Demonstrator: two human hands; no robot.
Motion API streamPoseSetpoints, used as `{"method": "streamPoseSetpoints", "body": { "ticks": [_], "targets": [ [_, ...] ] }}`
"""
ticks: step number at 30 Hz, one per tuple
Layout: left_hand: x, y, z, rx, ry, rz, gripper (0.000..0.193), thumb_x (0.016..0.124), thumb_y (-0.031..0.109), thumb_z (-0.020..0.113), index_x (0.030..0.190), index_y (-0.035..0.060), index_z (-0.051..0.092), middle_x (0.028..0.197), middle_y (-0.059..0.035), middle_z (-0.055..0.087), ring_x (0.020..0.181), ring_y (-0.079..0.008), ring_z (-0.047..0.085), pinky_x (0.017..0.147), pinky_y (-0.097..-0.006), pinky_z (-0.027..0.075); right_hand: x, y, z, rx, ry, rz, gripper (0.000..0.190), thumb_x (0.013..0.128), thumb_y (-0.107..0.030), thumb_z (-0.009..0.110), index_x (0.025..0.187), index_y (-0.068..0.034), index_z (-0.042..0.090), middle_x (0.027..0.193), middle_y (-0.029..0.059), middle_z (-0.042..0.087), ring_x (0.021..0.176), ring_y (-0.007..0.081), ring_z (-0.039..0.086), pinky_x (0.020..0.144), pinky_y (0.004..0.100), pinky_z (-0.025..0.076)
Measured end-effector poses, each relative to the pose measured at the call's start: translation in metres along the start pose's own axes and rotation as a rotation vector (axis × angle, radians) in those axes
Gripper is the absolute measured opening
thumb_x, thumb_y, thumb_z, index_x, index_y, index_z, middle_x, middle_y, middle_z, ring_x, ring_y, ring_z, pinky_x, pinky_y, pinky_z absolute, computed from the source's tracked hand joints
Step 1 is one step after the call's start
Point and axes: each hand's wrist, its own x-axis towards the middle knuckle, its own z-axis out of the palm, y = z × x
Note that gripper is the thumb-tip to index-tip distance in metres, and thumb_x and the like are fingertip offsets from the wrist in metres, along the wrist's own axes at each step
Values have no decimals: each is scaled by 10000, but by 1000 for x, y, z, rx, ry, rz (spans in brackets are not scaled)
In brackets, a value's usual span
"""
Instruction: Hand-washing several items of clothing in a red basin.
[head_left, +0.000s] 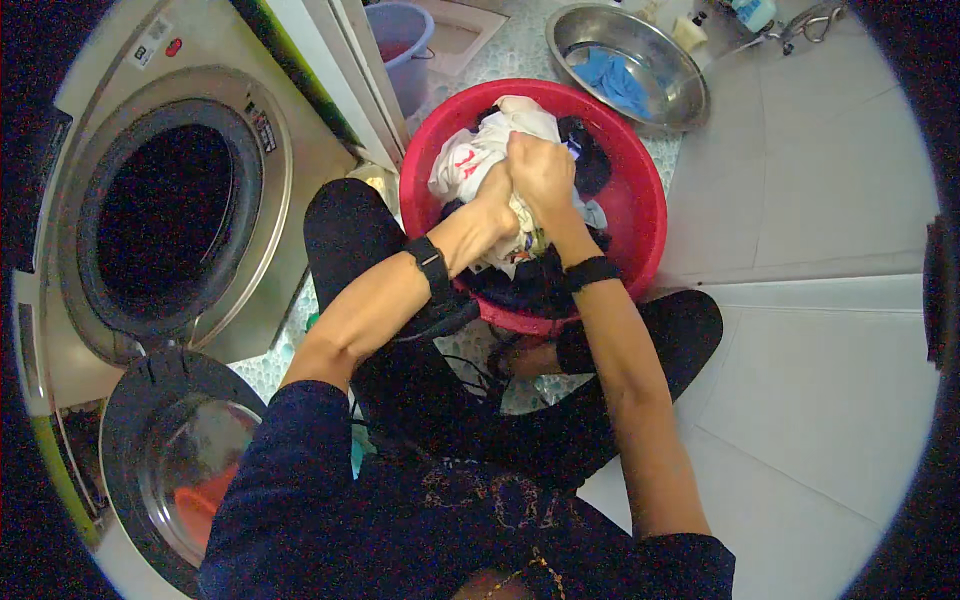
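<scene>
Between my knees stands a red plastic tub (652, 202) with wet-looking clothes in it. My left hand (496, 202) and my right hand (541, 169) are close together over the tub, both closed on a white garment (480, 146) with red marks. Part of that cloth is bunched between and beyond my fists. Below my hands hang pale cloth folds with a coloured print. Dark clothes (517, 289) lie under and around the white garment. Both my wrists wear black bands.
At the left is a front-loading washing machine (315, 165) with its round door (135, 435) swung open towards me. A blue-grey bucket (409, 75) stands behind the tub. A steel basin (694, 90) holding a blue cloth (615, 79) is at the back right, near bottles and a tiled wall (810, 187).
</scene>
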Motion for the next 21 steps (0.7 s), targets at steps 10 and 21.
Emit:
{"method": "streamPoseSetpoints", "body": {
  "ticks": [10, 21],
  "targets": [
    [12, 9, -49, 65, -151, 6, 248, 824, 281, 454, 788, 70, 579, 759, -74, 622, 656, -244, 599, 656, -386, 497, -13, -50, -8, 260, 28, 51, 348, 808, -303, 514, 631, -15, 598, 571, 199, 530, 496, 350, 529, 478, 417, 395],
    [-28, 26, 44, 260, -96, -158, 514, 829, 377, 536, 1179, 7, 459, 1152, -135, 533, 1023, -238, 539, 884, -352, 431, -2, 74, -47, 1340, -179, 967, 334, 861, -321, 496, 798, -24, 636, 700, 124, 614, 647, 174, 593, 616, 303, 479]
  ]
}}
